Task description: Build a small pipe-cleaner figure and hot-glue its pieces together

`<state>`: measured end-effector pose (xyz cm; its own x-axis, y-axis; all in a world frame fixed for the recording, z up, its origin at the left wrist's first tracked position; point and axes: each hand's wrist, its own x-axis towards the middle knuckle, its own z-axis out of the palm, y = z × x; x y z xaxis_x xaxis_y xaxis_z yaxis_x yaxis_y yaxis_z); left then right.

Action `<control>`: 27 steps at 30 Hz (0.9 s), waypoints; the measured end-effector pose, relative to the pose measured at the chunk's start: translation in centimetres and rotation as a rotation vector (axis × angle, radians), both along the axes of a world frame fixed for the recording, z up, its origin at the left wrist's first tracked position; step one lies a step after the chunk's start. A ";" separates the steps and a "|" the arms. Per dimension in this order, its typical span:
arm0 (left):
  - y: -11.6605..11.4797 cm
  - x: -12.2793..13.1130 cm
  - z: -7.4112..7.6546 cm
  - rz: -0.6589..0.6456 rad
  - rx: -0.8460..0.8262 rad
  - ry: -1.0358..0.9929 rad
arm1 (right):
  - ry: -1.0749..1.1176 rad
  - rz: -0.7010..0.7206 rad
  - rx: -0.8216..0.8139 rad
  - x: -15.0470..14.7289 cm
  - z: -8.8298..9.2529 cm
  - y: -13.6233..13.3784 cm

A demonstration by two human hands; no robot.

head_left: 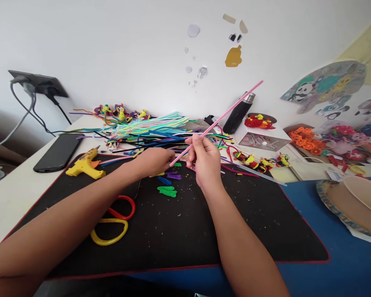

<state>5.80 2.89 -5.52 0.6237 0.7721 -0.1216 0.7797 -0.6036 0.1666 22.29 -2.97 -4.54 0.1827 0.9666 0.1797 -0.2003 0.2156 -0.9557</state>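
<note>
My right hand (205,159) is closed on a long pink pipe cleaner (231,107) that slants up to the right, toward the wall. My left hand (156,161) is closed beside it, its fingertips at the pink pipe cleaner's lower end. Both hands hover over a black mat (188,231). Just behind them lies a heap of many-coloured pipe cleaners (154,130). Small green (167,191), blue and purple bent pieces lie on the mat below my hands.
A yellow glue gun (85,165) and red-and-yellow scissors (114,225) lie on the mat's left. A black phone (58,152) rests further left. A dark bottle (238,112), small pipe-cleaner figures (256,161) and a woven hat (355,204) are to the right.
</note>
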 end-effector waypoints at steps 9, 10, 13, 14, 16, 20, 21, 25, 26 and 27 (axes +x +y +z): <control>-0.7 -0.2 1.2 -0.113 -0.053 0.082 | 0.014 0.021 0.024 -0.2 0.0 -0.1; -0.8 -0.1 1.0 -0.117 -0.054 0.086 | 0.011 0.025 0.026 -0.2 0.0 -0.2; -1.0 0.1 0.4 -0.112 -0.051 0.094 | 0.010 0.038 0.033 -0.3 -0.1 -0.3; -1.0 0.1 0.3 -0.109 -0.051 0.094 | 0.009 0.042 0.034 -0.3 -0.1 -0.3; -0.9 0.1 0.1 -0.113 -0.050 0.093 | 0.006 0.048 0.033 -0.4 0.0 -0.4; -0.5 -0.1 0.6 -0.124 -0.041 -0.008 | 0.001 0.054 0.036 -0.5 0.2 -0.5; -0.4 -0.2 0.8 -0.115 -0.043 -0.047 | 0.000 0.056 0.036 -0.5 0.2 -0.5; -0.3 -0.3 1.4 -0.086 -0.069 -0.104 | -0.001 0.063 0.040 -0.5 0.1 -0.5; -0.3 -0.3 1.4 -0.091 -0.079 -0.101 | -0.003 0.064 0.042 -0.5 0.1 -0.5; -0.3 -0.2 1.4 -0.101 -0.091 -0.103 | -0.007 0.061 0.044 -0.5 0.1 -0.5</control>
<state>5.56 2.62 -4.13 0.7101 0.6939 -0.1193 0.6920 -0.6565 0.3003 21.82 -3.45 -4.44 0.1225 0.9670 0.2233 -0.2080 0.2450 -0.9469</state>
